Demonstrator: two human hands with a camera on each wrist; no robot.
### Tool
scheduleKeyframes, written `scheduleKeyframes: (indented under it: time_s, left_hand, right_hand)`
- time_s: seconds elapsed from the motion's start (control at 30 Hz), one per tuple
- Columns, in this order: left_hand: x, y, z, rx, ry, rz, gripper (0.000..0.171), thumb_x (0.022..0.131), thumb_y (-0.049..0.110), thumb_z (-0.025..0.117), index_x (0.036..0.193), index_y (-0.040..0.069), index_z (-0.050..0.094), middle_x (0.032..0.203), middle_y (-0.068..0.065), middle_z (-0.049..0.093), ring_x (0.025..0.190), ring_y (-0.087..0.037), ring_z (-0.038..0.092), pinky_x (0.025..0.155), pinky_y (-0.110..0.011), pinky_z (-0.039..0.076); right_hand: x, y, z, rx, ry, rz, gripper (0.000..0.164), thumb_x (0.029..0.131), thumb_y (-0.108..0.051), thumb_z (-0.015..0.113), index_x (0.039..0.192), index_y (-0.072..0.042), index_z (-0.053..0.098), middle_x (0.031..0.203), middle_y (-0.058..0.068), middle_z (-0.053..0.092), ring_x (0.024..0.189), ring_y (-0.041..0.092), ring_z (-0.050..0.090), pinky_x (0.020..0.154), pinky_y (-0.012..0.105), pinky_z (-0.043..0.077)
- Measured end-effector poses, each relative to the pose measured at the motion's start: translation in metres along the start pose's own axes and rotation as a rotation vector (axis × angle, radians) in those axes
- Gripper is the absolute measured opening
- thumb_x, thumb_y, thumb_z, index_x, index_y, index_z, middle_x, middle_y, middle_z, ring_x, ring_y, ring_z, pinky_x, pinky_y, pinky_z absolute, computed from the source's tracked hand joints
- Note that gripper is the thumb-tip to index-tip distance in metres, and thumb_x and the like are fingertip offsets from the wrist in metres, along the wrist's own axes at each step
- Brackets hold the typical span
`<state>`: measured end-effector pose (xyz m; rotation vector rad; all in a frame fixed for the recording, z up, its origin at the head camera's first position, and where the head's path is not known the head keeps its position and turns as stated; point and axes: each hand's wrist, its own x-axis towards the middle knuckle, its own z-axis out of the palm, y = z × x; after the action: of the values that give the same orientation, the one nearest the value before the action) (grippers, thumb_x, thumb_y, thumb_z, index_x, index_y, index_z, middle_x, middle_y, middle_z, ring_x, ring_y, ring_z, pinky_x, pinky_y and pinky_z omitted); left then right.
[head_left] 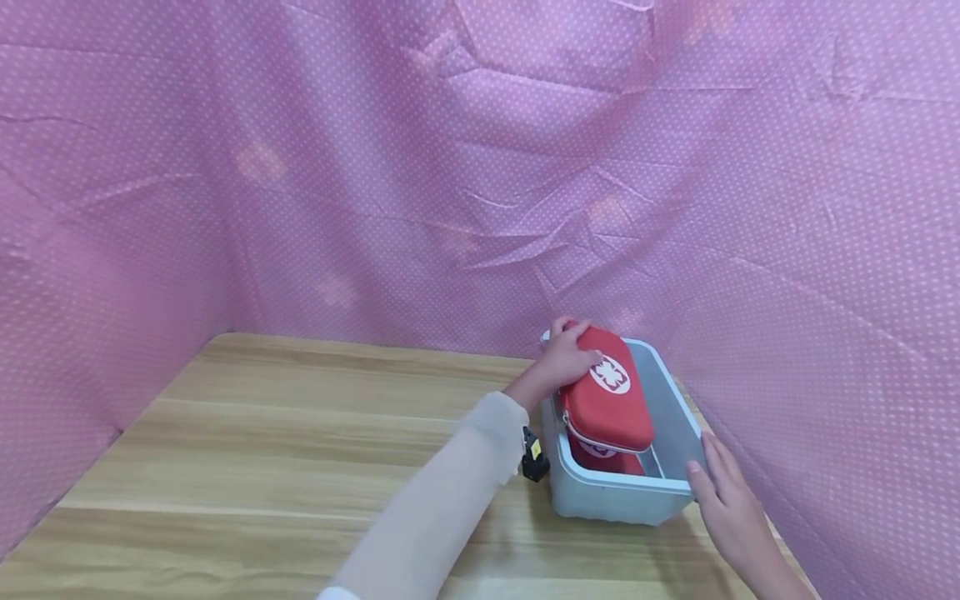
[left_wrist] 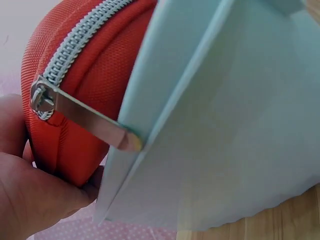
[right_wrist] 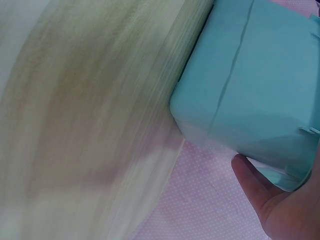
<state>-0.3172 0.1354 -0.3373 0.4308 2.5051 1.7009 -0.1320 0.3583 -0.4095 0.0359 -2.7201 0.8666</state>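
Observation:
A red zippered first-aid case (head_left: 626, 417) with a white oval emblem leans at a slant in the upper part of a pale blue bin (head_left: 618, 502). My left hand (head_left: 567, 360) grips its far left end, thumb on top. In the left wrist view, the case's silver zipper and metal pull (left_wrist: 90, 117) lie against the bin's rim. Beneath it, partly covered, a second red case (head_left: 630, 464) with a similar emblem lies inside the bin. My right hand (head_left: 731, 512) holds the bin's near right corner, thumb at the rim and fingers along the outer wall.
The bin stands on a wood-grain table (head_left: 300, 467), close to its right edge. Pink dotted cloth (head_left: 360, 183) hangs behind and at both sides. A small black device (head_left: 534, 457) sits at the left sleeve, beside the bin's left wall.

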Motion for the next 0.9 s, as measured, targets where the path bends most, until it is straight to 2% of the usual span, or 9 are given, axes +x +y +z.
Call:
scheduleKeyframes:
  time_s: [0.1, 0.33, 0.57, 0.77, 0.9]
  left_hand:
    - [0.001, 0.000, 0.008, 0.036, -0.003, 0.008, 0.063, 0.087, 0.027, 0.067, 0.145, 0.028, 0.042, 0.151, 0.004, 0.021, 0.133, -0.029, 0.028, 0.093, -0.043, 0.048]
    - [0.002, -0.003, 0.027, 0.109, 0.020, 0.006, 0.063, 0.086, 0.030, 0.067, 0.144, 0.033, 0.043, 0.152, 0.006, 0.022, 0.140, -0.037, 0.018, 0.098, -0.050, 0.042]
    - [0.002, -0.005, 0.039, 0.158, -0.026, -0.024, 0.061, 0.088, 0.030, 0.065, 0.145, 0.032, 0.042, 0.154, 0.009, 0.018, 0.135, -0.030, 0.024, 0.085, -0.042, 0.051]
    - [0.000, -0.006, 0.044, 0.200, -0.063, 0.005, 0.060, 0.090, 0.029, 0.062, 0.146, 0.030, 0.041, 0.152, 0.008, 0.018, 0.131, -0.030, 0.024, 0.084, -0.045, 0.051]
    - [-0.003, -0.009, 0.047, 0.234, -0.081, 0.016, 0.060, 0.091, 0.026, 0.061, 0.147, 0.027, 0.039, 0.150, 0.005, 0.019, 0.130, -0.031, 0.024, 0.085, -0.043, 0.050]
  right_hand:
    - [0.000, 0.000, -0.001, 0.000, -0.007, 0.006, 0.063, 0.104, -0.038, 0.032, 0.154, -0.012, 0.006, 0.157, 0.022, 0.010, 0.136, 0.054, 0.017, 0.096, 0.074, 0.021]
    - [0.000, -0.002, -0.002, 0.005, -0.041, 0.023, 0.065, 0.104, -0.041, 0.029, 0.154, -0.008, 0.003, 0.157, 0.024, 0.006, 0.136, 0.056, 0.015, 0.094, 0.075, 0.022]
    - [0.000, 0.001, -0.002, 0.001, -0.003, 0.001, 0.062, 0.104, -0.038, 0.032, 0.154, -0.011, 0.007, 0.158, 0.020, 0.009, 0.138, 0.052, 0.016, 0.098, 0.073, 0.020]
    - [0.000, 0.002, -0.001, 0.012, 0.015, 0.003, 0.060, 0.104, -0.038, 0.033, 0.154, -0.019, 0.007, 0.159, 0.015, 0.010, 0.139, 0.050, 0.016, 0.099, 0.073, 0.018]
    - [-0.001, 0.001, -0.001, 0.016, 0.007, 0.018, 0.061, 0.103, -0.039, 0.032, 0.154, -0.019, 0.006, 0.159, 0.016, 0.008, 0.138, 0.052, 0.015, 0.098, 0.073, 0.018]
